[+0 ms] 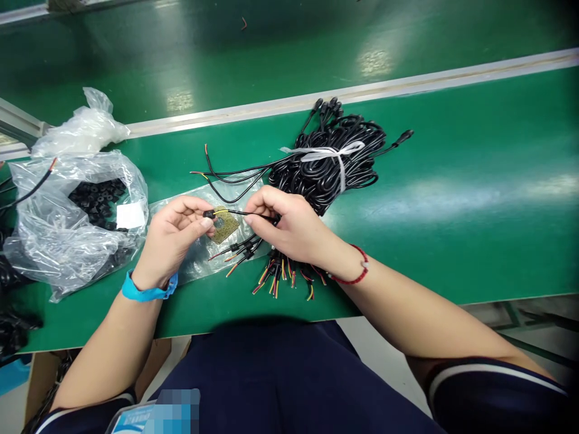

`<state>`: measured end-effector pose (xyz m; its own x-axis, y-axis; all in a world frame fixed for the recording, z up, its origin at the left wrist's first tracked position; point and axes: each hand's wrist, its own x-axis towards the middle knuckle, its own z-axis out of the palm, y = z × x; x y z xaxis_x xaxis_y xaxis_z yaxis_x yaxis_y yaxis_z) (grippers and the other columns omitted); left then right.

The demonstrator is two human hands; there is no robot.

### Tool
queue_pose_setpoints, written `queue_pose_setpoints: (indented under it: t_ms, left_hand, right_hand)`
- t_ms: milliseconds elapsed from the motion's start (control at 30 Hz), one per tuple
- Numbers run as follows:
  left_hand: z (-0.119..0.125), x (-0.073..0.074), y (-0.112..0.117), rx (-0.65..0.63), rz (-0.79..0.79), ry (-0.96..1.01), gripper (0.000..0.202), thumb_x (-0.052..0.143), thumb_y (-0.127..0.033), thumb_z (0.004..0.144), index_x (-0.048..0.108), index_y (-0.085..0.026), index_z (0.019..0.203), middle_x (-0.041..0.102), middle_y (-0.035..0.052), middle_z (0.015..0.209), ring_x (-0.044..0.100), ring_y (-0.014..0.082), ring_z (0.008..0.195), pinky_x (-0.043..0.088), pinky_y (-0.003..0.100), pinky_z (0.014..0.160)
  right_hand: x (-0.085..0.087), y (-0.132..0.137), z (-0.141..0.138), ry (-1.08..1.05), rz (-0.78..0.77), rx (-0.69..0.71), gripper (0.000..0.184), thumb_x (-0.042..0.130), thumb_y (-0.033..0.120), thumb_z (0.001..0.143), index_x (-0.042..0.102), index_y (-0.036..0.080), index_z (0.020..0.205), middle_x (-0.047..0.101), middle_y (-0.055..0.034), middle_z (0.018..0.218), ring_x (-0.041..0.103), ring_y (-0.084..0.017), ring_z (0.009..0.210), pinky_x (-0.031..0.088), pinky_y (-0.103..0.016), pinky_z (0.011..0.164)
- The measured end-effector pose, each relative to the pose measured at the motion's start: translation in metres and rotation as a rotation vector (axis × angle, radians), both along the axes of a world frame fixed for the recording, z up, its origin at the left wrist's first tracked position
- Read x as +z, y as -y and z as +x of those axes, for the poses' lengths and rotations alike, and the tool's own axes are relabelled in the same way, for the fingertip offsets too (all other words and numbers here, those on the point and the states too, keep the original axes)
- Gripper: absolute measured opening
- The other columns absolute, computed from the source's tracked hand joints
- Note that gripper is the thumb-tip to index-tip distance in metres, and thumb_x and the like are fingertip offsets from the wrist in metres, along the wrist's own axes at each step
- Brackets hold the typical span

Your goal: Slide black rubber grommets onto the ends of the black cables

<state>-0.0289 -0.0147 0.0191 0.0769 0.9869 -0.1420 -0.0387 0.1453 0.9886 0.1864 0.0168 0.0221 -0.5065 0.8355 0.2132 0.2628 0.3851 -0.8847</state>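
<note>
My left hand [181,226] pinches a small black rubber grommet [208,214] between thumb and fingers, right at the end of a black cable [237,212]. A yellow wire shows between the grommet and the cable's jacket. My right hand [283,220] grips that same cable a little further along. Beneath my hands are a yellowish, speckled piece with a hole [227,232] and a flat clear plastic bag [192,262]. Several cable ends with bared red and yellow wires [275,280] lie below my right hand, some with black pieces on them. Behind it rests a coiled cable bundle [335,157] tied with a white strip.
At left, an opened clear bag [49,223] holds many small black parts [97,199] and a white label [131,216]. Another crumpled bag [84,129] sits behind it. Dark cables [15,319] lie at the far left. A pale rail [253,111] crosses the green table [452,199].
</note>
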Motion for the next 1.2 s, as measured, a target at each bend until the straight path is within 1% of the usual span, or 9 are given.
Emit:
queue_pose_setpoints:
  t_ms: [167, 300, 400, 500, 600, 733, 833, 1000, 1200]
  left_hand:
    - [0.004, 0.001, 0.001, -0.012, 0.007, -0.094, 0.018, 0.074, -0.020, 0.074, 0.069, -0.018, 0.091, 0.066, 0.0002, 0.071, 0.061, 0.0102, 0.064, 0.050, 0.021, 0.062]
    - [0.009, 0.003, 0.002, -0.026, -0.101, -0.113, 0.016, 0.070, -0.031, 0.079, 0.068, -0.016, 0.084, 0.064, 0.0003, 0.066, 0.057, 0.0089, 0.055, 0.047, 0.020, 0.053]
    - [0.013, 0.004, 0.002, -0.049, -0.217, -0.059, 0.025, 0.065, -0.037, 0.082, 0.063, -0.015, 0.073, 0.060, -0.0011, 0.058, 0.049, 0.0060, 0.045, 0.039, 0.018, 0.044]
    - [0.015, 0.001, 0.003, -0.032, -0.280, 0.088, 0.019, 0.071, -0.033, 0.078, 0.062, -0.016, 0.076, 0.058, -0.0029, 0.057, 0.048, 0.0051, 0.045, 0.038, 0.016, 0.045]
    - [0.015, -0.004, 0.003, -0.016, -0.203, 0.136, 0.017, 0.076, -0.025, 0.073, 0.065, -0.018, 0.084, 0.061, -0.0024, 0.062, 0.055, 0.0072, 0.054, 0.046, 0.018, 0.054]
    - [0.015, -0.005, 0.002, -0.042, -0.018, -0.051, 0.016, 0.078, -0.020, 0.069, 0.069, -0.018, 0.083, 0.067, 0.0021, 0.075, 0.061, 0.0114, 0.067, 0.051, 0.022, 0.061]
    - [0.016, -0.006, 0.003, -0.049, 0.018, -0.096, 0.016, 0.078, -0.021, 0.069, 0.070, -0.017, 0.081, 0.068, 0.0039, 0.079, 0.062, 0.0127, 0.069, 0.052, 0.023, 0.060]
    - [0.018, -0.011, 0.006, -0.030, -0.003, -0.047, 0.017, 0.077, -0.021, 0.071, 0.070, -0.018, 0.087, 0.067, 0.0024, 0.076, 0.061, 0.0108, 0.062, 0.053, 0.023, 0.058]
    - [0.019, -0.008, 0.005, -0.085, 0.106, -0.049, 0.013, 0.075, -0.015, 0.071, 0.071, -0.018, 0.083, 0.068, 0.0043, 0.082, 0.064, 0.0122, 0.071, 0.054, 0.021, 0.061]
  right_hand:
    - [-0.005, 0.000, -0.005, 0.119, 0.209, 0.051, 0.011, 0.049, 0.011, 0.085, 0.057, 0.016, 0.079, 0.055, 0.0024, 0.070, 0.044, -0.008, 0.060, 0.034, -0.021, 0.058]
    - [-0.011, 0.001, -0.006, 0.203, 0.360, 0.007, 0.018, 0.044, 0.018, 0.091, 0.060, 0.016, 0.083, 0.057, -0.0001, 0.071, 0.048, -0.010, 0.066, 0.037, -0.022, 0.062]
    - [-0.016, 0.002, -0.004, 0.307, 0.530, -0.007, 0.022, 0.041, 0.019, 0.094, 0.062, 0.017, 0.087, 0.056, -0.0007, 0.071, 0.048, -0.013, 0.069, 0.035, -0.024, 0.061]
    - [-0.018, 0.002, -0.003, 0.364, 0.596, 0.008, 0.026, 0.039, 0.018, 0.094, 0.063, 0.017, 0.083, 0.054, -0.0007, 0.068, 0.046, -0.013, 0.065, 0.032, -0.025, 0.057]
    - [-0.016, 0.003, -0.003, 0.262, 0.449, 0.055, 0.024, 0.042, 0.019, 0.092, 0.062, 0.016, 0.079, 0.054, -0.0007, 0.067, 0.047, -0.012, 0.065, 0.035, -0.025, 0.060]
    - [-0.009, 0.002, -0.003, -0.001, 0.047, 0.091, 0.016, 0.050, 0.017, 0.087, 0.058, 0.017, 0.073, 0.051, 0.0038, 0.062, 0.043, -0.008, 0.058, 0.036, -0.021, 0.058]
    - [-0.005, 0.001, -0.003, -0.117, -0.175, 0.074, 0.015, 0.052, 0.016, 0.084, 0.057, 0.016, 0.071, 0.048, 0.0054, 0.060, 0.040, -0.006, 0.055, 0.033, -0.019, 0.053]
    - [-0.003, 0.002, -0.001, -0.081, -0.201, 0.104, 0.013, 0.052, 0.013, 0.081, 0.057, 0.015, 0.069, 0.047, 0.0053, 0.060, 0.039, -0.006, 0.056, 0.031, -0.020, 0.054]
    - [-0.002, 0.003, 0.001, -0.079, -0.244, 0.124, 0.014, 0.051, 0.012, 0.080, 0.056, 0.015, 0.068, 0.047, 0.0051, 0.060, 0.038, -0.006, 0.056, 0.031, -0.020, 0.054]
